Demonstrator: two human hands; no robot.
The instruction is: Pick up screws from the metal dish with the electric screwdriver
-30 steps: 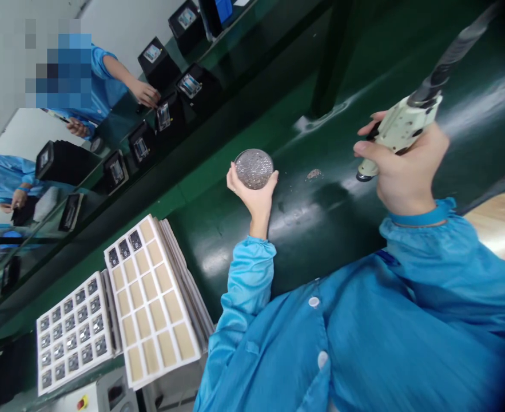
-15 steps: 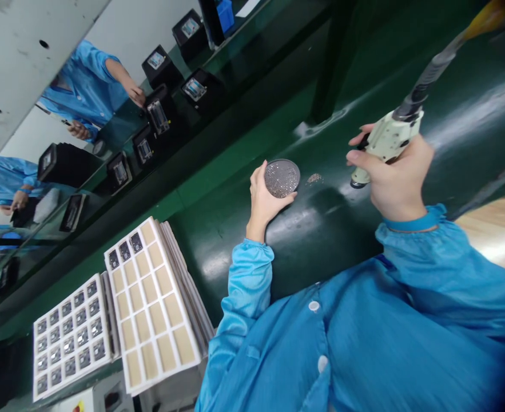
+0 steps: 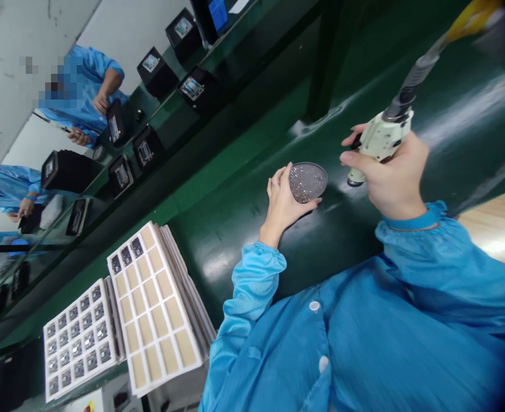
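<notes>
A round dark dish (image 3: pixel 309 182) full of tiny shiny screws lies on the green work surface (image 3: pixel 230 229). My left hand (image 3: pixel 283 206) is closed around its near-left rim, the thumb along the front edge and the fingers at the back. To the right, my right hand (image 3: pixel 400 180) grips a cream-coloured electric screwdriver (image 3: pixel 378 143) above the surface. The tool's dark tip end points down and to the left, and its cable runs up to the upper right. No loose screws show beside the dish now.
On the left stand stacked white trays (image 3: pixel 160 312), mostly with bare compartments, and another tray (image 3: pixel 78 337) filled with small modules. Black devices (image 3: pixel 147 147) line a raised shelf, where a co-worker's hand (image 3: pixel 101 104) touches one. A metal panel (image 3: pixel 16 63) hangs upper left.
My left hand has moved the dish right, over the spot where a small pile of screws lay. My right hand stays nearly in place. Across the shelf, a co-worker has drawn a black device closer.
</notes>
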